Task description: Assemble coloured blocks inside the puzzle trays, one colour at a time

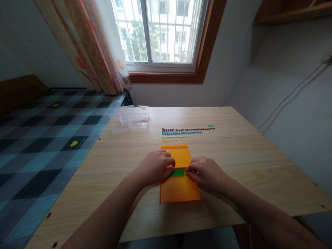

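Note:
An orange plastic tray with two panels lies on the table, and a green strip runs across its middle. My left hand is closed at the tray's left edge, fingers curled over the upper panel and thumb at the strip's left end. At the right end of the strip, my right hand is closed in a pinch. Whatever is between its fingertips is hidden or too small to tell. Beyond the tray, small dark brown pieces, blue pieces and yellow pieces lie in rows.
Clear plastic boxes stand at the table's back left. A small green piece lies past the right part of the rows. The wooden table reaches toward the window wall. A bed with a checked cover is to the left.

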A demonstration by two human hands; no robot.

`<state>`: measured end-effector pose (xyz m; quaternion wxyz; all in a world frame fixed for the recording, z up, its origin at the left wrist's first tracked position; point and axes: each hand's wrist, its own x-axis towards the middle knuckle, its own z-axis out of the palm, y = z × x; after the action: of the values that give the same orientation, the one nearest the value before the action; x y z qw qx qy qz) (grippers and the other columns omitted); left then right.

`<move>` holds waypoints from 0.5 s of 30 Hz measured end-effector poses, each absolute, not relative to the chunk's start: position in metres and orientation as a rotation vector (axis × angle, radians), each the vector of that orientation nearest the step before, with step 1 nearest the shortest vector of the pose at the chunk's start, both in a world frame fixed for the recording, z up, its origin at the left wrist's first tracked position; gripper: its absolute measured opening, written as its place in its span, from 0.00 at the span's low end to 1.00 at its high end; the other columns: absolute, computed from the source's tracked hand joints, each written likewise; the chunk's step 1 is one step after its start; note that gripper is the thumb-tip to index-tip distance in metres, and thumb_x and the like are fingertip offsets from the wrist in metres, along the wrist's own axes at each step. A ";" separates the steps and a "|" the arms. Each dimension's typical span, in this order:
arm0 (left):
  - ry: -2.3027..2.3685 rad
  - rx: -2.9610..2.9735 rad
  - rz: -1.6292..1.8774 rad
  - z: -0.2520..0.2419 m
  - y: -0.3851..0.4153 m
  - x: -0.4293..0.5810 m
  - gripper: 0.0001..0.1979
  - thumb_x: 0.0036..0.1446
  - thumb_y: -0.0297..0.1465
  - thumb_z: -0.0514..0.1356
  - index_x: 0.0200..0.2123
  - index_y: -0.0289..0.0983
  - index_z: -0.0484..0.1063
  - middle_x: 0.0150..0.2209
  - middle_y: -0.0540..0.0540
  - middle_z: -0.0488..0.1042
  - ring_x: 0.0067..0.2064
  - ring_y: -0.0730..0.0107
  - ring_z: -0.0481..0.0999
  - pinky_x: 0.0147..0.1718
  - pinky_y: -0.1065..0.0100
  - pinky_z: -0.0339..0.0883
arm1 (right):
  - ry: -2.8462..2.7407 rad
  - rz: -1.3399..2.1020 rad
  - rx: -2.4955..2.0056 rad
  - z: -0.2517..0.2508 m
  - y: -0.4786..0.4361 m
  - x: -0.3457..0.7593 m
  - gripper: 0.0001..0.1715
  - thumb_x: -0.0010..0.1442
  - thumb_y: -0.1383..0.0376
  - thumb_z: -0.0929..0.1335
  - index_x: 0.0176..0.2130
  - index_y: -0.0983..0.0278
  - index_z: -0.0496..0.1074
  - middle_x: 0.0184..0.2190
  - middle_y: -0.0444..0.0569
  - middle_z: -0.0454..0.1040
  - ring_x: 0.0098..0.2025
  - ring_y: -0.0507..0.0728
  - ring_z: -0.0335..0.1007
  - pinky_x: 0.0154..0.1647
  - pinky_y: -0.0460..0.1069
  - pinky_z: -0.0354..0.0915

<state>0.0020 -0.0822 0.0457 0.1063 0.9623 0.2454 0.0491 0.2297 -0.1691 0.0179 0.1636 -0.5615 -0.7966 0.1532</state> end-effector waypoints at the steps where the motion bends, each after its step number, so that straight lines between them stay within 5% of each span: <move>1: 0.697 2.844 0.153 0.045 -0.083 0.003 0.06 0.62 0.31 0.62 0.35 0.40 0.80 0.36 0.47 0.80 0.38 0.63 0.76 0.38 0.65 0.66 | -2.274 0.425 -1.602 0.017 -0.169 0.229 0.09 0.62 0.69 0.70 0.34 0.60 0.82 0.33 0.48 0.80 0.38 0.56 0.73 0.38 0.49 0.63; 6: 0.566 2.876 0.191 0.041 -0.087 0.007 0.06 0.62 0.30 0.62 0.34 0.39 0.79 0.36 0.46 0.78 0.38 0.64 0.75 0.40 0.64 0.67 | -2.297 0.392 -1.558 0.016 -0.172 0.228 0.09 0.65 0.67 0.70 0.36 0.59 0.82 0.35 0.49 0.80 0.38 0.56 0.73 0.39 0.49 0.64; 15: 0.513 2.920 0.238 0.040 -0.094 0.004 0.08 0.63 0.34 0.64 0.43 0.50 0.83 0.50 0.44 0.77 0.48 0.58 0.75 0.48 0.58 0.70 | -2.474 0.430 -1.367 0.027 -0.171 0.246 0.13 0.65 0.68 0.67 0.37 0.57 0.83 0.35 0.47 0.79 0.33 0.53 0.71 0.34 0.48 0.59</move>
<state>0.0044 -0.0944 0.0399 0.0836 0.9783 0.1719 0.0796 0.2461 -0.1711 0.0267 0.1407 -0.4732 -0.8568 0.1489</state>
